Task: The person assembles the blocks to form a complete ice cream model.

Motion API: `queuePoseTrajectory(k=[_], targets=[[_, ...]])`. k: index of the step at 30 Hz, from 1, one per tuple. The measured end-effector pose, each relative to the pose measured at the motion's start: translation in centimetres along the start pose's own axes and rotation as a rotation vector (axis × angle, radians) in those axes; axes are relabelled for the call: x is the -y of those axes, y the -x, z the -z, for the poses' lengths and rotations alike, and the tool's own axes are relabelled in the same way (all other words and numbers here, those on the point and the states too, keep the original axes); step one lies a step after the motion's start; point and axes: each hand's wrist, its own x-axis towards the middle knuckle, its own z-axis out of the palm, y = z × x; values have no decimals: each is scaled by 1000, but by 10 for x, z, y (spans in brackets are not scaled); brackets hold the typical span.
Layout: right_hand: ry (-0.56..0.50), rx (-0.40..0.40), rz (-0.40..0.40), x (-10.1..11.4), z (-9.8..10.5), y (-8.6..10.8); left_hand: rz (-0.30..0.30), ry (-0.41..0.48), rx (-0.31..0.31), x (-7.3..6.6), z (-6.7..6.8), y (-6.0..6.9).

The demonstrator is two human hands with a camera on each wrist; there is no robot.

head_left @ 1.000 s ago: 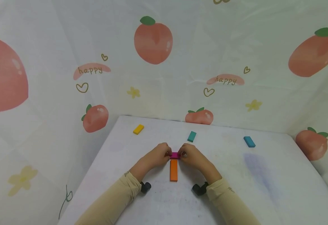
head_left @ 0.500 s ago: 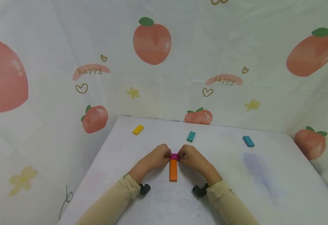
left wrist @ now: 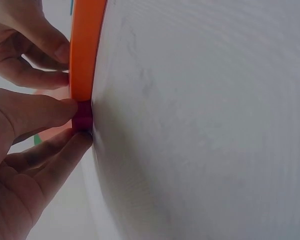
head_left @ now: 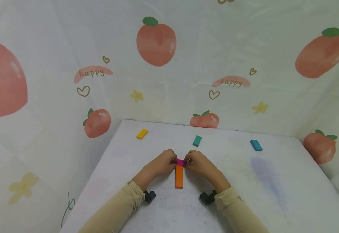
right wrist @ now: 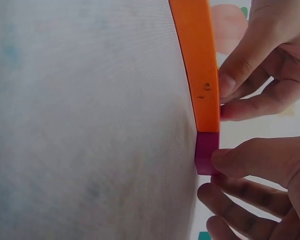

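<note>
A magenta block [head_left: 180, 162] lies crosswise at the far end of an orange block [head_left: 179, 177], the two touching, both flat on the white table. My left hand [head_left: 164, 161] pinches the magenta block's left end between thumb and fingers. At its right end, my right hand [head_left: 198, 162] pinches it the same way. The left wrist view has the left thumb and fingertips around the end of the magenta block [left wrist: 82, 116], against the orange block [left wrist: 85, 50]. In the right wrist view the right thumb presses on the magenta block [right wrist: 207, 154], beside the orange block [right wrist: 200, 65].
Toward the back of the table [head_left: 230, 200] lie a yellow block [head_left: 142, 134] on the left, a teal block [head_left: 197, 140] near the middle and a blue block [head_left: 256, 145] on the right. A fruit-print cloth [head_left: 169, 81] hangs behind the table.
The magenta block has moved slightly toward the orange block, closing the thin gap between them. Both hands came with it and keep their hold.
</note>
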Motion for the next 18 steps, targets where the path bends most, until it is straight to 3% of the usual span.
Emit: queuePoseTrajectory(k=[11, 18], targets=[[-3, 12, -48, 1, 1, 1, 1, 2, 1, -4, 3, 2], [-35, -57, -197, -2, 10, -5, 23, 4, 23, -4, 1, 2]])
